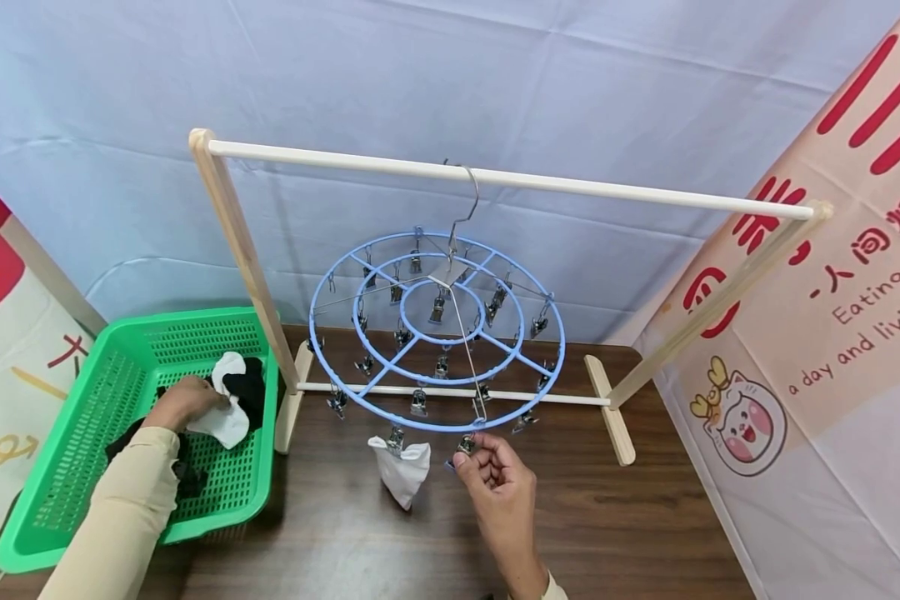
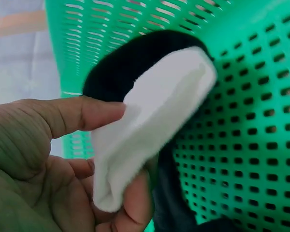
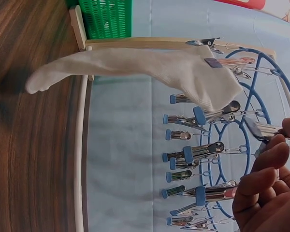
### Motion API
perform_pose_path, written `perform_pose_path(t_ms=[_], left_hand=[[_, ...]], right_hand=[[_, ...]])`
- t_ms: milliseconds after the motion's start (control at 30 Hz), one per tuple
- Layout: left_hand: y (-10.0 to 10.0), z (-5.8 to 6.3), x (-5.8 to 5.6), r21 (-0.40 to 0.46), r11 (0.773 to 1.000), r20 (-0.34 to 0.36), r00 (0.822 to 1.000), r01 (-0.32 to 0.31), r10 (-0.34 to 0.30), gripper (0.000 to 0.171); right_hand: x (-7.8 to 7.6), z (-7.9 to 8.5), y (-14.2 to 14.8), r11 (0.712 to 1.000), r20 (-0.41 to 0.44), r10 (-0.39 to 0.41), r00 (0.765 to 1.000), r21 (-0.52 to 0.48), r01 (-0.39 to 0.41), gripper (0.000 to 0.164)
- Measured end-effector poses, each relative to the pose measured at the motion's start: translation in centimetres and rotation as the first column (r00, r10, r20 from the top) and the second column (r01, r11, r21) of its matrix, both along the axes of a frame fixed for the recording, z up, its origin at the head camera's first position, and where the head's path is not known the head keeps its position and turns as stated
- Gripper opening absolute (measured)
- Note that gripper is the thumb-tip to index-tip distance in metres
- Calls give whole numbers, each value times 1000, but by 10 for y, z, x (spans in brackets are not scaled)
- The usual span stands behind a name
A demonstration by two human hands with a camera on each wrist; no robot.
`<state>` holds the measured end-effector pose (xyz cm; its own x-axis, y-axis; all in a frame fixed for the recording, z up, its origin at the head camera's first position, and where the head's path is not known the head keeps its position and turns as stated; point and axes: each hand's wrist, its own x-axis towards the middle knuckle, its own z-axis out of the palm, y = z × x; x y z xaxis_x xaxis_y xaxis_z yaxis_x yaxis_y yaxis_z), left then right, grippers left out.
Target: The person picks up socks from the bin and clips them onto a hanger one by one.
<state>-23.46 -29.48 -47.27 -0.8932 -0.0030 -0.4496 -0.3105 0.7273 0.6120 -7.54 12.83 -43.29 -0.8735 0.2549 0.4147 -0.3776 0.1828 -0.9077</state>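
Observation:
Inside the green basket, my left hand [image 1: 187, 403] pinches a white sock [image 2: 154, 106] between thumb and fingers. A black sock [image 1: 249, 392] lies against it, and more dark cloth sits under the forearm. My right hand [image 1: 498, 483] pinches a metal clip [image 1: 465, 447] at the near rim of the round blue clip hanger [image 1: 438, 335]. Left of that clip, another white sock [image 1: 403, 468] hangs from a clip; the right wrist view shows the hanging sock [image 3: 135, 65] at full length.
A wooden rack with a white bar [image 1: 330, 160] carries the hanger by its hook. Several clips dangle around the rings. The green basket [image 1: 26, 521] stands left of the rack on a dark wooden table [image 1: 330, 542]. Printed cloth [image 1: 817, 392] borders the right side.

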Motion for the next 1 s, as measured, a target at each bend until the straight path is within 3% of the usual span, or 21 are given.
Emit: perform_pose_path(t_ms=[233,333,433,600,767,867,933,1000], left_hand=[[10,12,5,126,992,2,1000,-5,5,12],[14,19,6,156,988,-25,1000,-3,7,17],[18,25,7,189,982,-37,999,-9,16,35],[21,36,12,244,970,-45,999,11,0,33],[25,49,22,250,965,-94,994,77,-55,36],[31,60,28,231,960,-142,982,157,-127,33],[35,66,32,181,959,-185,965,218,-185,31],[38,72,36,102,956,-246,938,277,-246,32]], right_hand=[[0,6,2,999,7,25,1000,-45,-25,12],[1,8,4,995,30,46,998,-86,-43,7],[1,9,6,987,43,91,995,-140,-85,3],[0,10,10,964,61,175,983,-214,-159,9],[-1,10,12,942,47,239,970,-253,-220,3],[-2,11,13,922,30,282,959,-285,-263,4],[-3,12,13,903,25,322,946,-309,-299,8],[-3,12,14,878,23,369,929,-336,-341,16]])
